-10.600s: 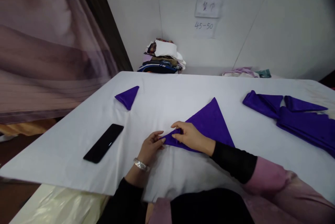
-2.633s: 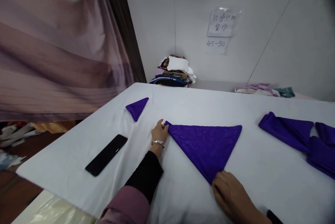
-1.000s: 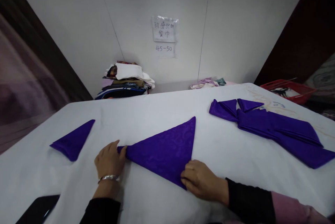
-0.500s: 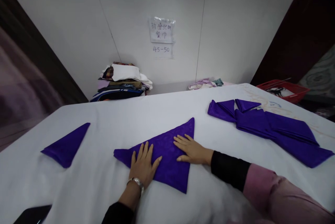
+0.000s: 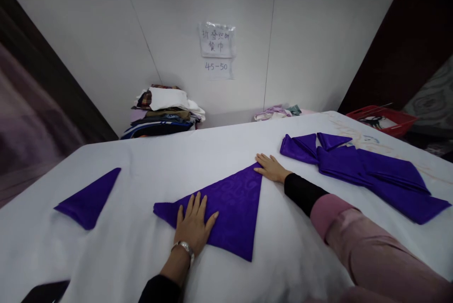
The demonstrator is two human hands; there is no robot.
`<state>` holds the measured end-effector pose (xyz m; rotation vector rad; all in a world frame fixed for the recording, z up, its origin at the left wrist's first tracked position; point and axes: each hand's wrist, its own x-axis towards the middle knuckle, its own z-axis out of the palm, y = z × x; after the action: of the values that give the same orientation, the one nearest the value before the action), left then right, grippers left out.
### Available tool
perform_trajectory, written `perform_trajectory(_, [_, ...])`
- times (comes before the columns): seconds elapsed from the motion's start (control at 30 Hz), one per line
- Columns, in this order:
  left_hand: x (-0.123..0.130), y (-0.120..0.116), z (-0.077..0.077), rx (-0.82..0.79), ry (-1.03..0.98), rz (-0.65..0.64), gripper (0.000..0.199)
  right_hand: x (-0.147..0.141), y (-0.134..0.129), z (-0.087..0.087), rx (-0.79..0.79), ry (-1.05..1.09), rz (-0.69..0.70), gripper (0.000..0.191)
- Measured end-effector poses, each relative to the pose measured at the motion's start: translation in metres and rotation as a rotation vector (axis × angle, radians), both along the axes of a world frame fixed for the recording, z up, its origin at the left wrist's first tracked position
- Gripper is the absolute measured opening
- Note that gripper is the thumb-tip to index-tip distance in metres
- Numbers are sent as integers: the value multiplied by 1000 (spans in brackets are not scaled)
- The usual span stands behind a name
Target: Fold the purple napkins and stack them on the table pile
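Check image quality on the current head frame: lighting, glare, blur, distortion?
Head view: dim, soft light, faint shadows; small glare on the sign's plastic sleeve. Head view: curtain blurred; middle purple cloth shows its pattern, left purple cloth looks darker and flatter. Head view: wall seams lean, likely wide-angle distortion.

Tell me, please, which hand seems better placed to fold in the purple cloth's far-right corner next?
Probably the right hand: it rests at that corner, while the left hand lies flat farther left on the purple cloth.
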<state>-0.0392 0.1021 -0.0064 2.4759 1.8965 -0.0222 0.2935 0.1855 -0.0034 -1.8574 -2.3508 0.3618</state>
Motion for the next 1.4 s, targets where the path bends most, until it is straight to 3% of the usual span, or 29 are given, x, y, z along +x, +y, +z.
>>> perform_trajectory(0.1, [-1,0,-1,2,-7,-1,68,2,3,6,15,0,-83,72])
perform_trajectory(0.2, [-1,0,-1,-2,-7,0,68,-17,-14,14,44,-5,-85,75])
perform_trajectory(0.27, [0,0,-1,0,-4,-1,68,-43,-38,16,52,4,27,76])
perform_trajectory(0.4, [0,1,-2,13,7,-6,67,-101,-89,15,27,130,495,82])
perform_trajectory(0.5, [-1,1,-3,25,9,-11,65,-121,-103,13,-5,184,592,79])
perform_trajectory(0.6, [-1,1,-3,25,-10,-13,66,-112,-90,9,-29,146,507,79])
perform_trajectory(0.9, [0,1,-5,15,-66,-8,70,-30,-28,3,2,-61,49,70])
perform_trajectory(1.03, [0,-3,-6,32,-97,-16,69,-37,-28,10,66,-74,-6,72])
perform_trajectory(1.13, [-1,-6,-6,35,-117,-21,69,-76,-59,18,154,3,195,71])
perform_trajectory(1.27, [-3,-8,-7,20,-126,-25,68,-129,-122,20,-22,127,607,74])
perform_trajectory(1.4, [-3,-9,-9,3,-178,-27,72,-144,-154,8,-122,140,723,75])
